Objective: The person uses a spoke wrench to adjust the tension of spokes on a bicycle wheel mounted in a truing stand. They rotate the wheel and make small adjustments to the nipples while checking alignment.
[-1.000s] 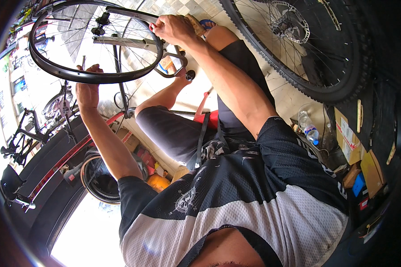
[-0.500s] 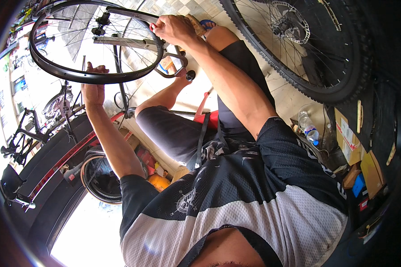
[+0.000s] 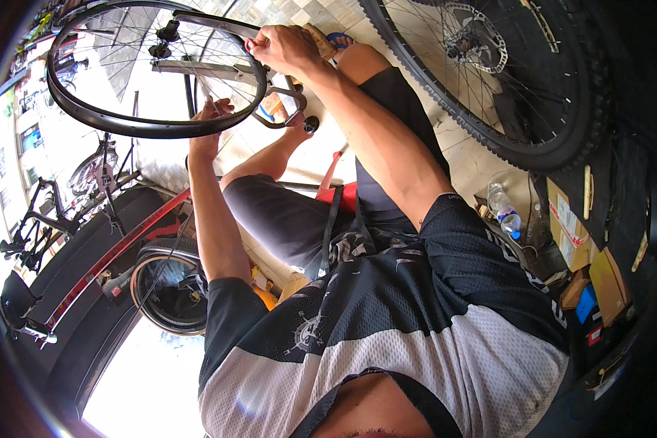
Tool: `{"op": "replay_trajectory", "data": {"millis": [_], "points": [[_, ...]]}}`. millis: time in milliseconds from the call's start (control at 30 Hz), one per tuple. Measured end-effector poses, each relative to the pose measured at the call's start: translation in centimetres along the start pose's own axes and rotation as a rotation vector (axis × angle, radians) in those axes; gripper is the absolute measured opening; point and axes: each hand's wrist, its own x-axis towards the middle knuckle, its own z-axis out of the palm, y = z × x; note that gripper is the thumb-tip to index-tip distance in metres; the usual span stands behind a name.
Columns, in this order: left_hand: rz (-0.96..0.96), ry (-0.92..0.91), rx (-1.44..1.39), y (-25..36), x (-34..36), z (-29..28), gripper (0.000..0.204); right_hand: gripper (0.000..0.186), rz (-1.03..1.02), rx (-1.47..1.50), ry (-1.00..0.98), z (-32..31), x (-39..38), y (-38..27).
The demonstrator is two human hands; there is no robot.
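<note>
From my remote post: floor of pale tiles (image 3: 466, 157), patch of smaller patterned tiles (image 3: 296, 10) farther off. A sandalled foot (image 3: 341, 41) rests on it. Right edge: clear bottle (image 3: 501, 201), blue-capped, near cardboard (image 3: 568, 226); I can't tell what directly supports the cardboard.

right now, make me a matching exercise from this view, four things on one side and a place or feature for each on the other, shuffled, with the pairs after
Things:
1. left hand
2. right hand
3. plastic bottle
4. knobbly-tyred wheel

Places and features:
a. has a blue cap
b. at the lower edge of the bare rim, as pictured
c. has a brake disc
d. beside the bare rim's right side, as pictured

Pairs: 1-b, 2-d, 3-a, 4-c
</note>
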Motion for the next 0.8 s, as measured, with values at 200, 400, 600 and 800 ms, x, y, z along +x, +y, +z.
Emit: {"op": "replay_trajectory", "data": {"millis": [200,400,600,800], "points": [[-0.044,-0.052,-0.054,-3.6,2.8,0.7,0.058,0.026,-0.001,-0.008,0.001,0.0,-0.2,-0.1],[-0.096,-0.028,-0.062,-4.8,4.2,1.2,0.059,0.024,0.008,-0.013,-0.023,0.1,0.1,0.2],[-0.026,-0.023,0.03,-3.4,1.9,0.9,0.055,0.024,-0.025,0.015,0.005,0.4,0.1,0.5],[0.054,0.052,0.145,0.7,-1.7,-0.6,0.051,0.023,-0.001,0.003,-0.011,0.2,0.0,0.2]]}}
